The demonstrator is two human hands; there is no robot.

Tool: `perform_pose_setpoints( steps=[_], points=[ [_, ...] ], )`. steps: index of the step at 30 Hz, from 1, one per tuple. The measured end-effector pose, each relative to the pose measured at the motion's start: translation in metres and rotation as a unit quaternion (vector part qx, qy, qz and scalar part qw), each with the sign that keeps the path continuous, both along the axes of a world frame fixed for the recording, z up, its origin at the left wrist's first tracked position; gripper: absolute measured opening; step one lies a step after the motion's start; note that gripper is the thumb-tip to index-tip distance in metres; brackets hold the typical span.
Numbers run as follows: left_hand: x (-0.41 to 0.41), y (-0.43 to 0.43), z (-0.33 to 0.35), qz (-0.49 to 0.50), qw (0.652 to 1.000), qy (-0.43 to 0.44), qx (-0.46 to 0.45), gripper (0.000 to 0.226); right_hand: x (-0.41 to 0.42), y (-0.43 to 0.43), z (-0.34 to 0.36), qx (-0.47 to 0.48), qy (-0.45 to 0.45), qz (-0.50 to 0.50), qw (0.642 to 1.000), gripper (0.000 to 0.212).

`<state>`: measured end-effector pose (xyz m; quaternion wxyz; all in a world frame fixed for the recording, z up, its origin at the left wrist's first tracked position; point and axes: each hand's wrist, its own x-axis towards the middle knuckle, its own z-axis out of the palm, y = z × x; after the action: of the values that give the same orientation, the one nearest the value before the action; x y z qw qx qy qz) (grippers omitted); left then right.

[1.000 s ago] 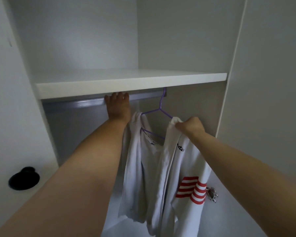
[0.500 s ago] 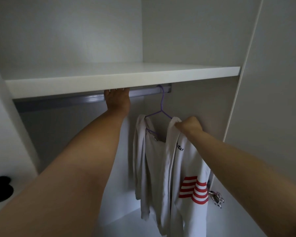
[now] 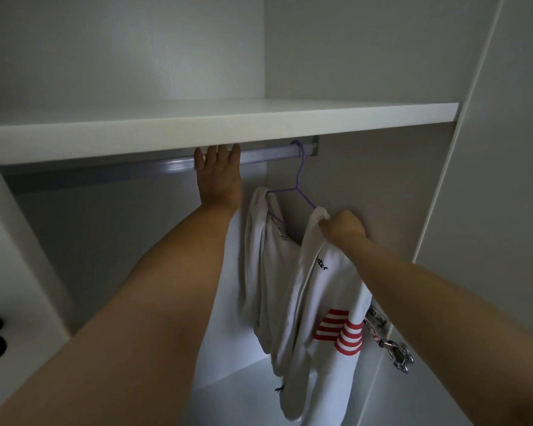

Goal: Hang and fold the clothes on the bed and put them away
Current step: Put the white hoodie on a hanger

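A white shirt (image 3: 333, 290) on a purple hanger (image 3: 300, 179) hangs from the rail (image 3: 268, 156), at five o'clock. The grip of the right hand (image 3: 343, 226) pinches its shoulder; the left hand (image 3: 220, 182) rests on the rail, and I cannot tell its grip.

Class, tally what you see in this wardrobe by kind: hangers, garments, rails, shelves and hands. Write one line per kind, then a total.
purple wire hanger: 1
white garment with red stripes: 1
silver metal rail: 1
white wooden shelf: 1
bare hands: 2 (left hand, right hand)
Total: 6
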<state>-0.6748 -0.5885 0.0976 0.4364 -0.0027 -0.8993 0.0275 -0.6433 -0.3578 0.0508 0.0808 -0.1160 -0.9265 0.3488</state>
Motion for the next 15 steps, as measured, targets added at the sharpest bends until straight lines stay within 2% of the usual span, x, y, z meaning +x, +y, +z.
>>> perform_pose_setpoints(
  steps=[2, 4, 5, 6, 8, 11, 15],
  points=[
    [0.001, 0.002, -0.018, -0.075, 0.996, 0.019, -0.036, 0.072, -0.001, -0.001, 0.001, 0.039, -0.005, 0.020, 0.999, 0.044],
    [0.000, 0.010, -0.050, -0.191, 0.974, 0.015, -0.120, 0.069, -0.003, -0.003, -0.002, 0.079, -0.004, 0.039, 0.996, 0.036],
    [-0.002, 0.013, -0.065, -0.225, 0.965, -0.003, -0.135, 0.064, -0.005, -0.003, -0.004, 0.096, -0.003, 0.047, 0.994, 0.033],
    [-0.006, 0.016, -0.077, -0.236, 0.965, -0.035, -0.113, 0.059, -0.007, -0.003, -0.006, 0.106, -0.003, 0.052, 0.993, 0.033],
    [-0.017, 0.023, -0.086, -0.198, 0.971, -0.134, 0.005, 0.057, -0.012, -0.002, -0.009, 0.120, -0.003, 0.063, 0.991, 0.032],
    [-0.047, 0.033, -0.091, -0.126, 0.936, -0.264, 0.193, 0.065, -0.020, 0.001, -0.013, 0.130, -0.004, 0.076, 0.989, 0.034],
    [-0.092, 0.032, -0.095, -0.096, 0.871, -0.295, 0.382, 0.069, -0.027, 0.007, -0.015, 0.124, -0.002, 0.075, 0.989, 0.035]
  ],
)
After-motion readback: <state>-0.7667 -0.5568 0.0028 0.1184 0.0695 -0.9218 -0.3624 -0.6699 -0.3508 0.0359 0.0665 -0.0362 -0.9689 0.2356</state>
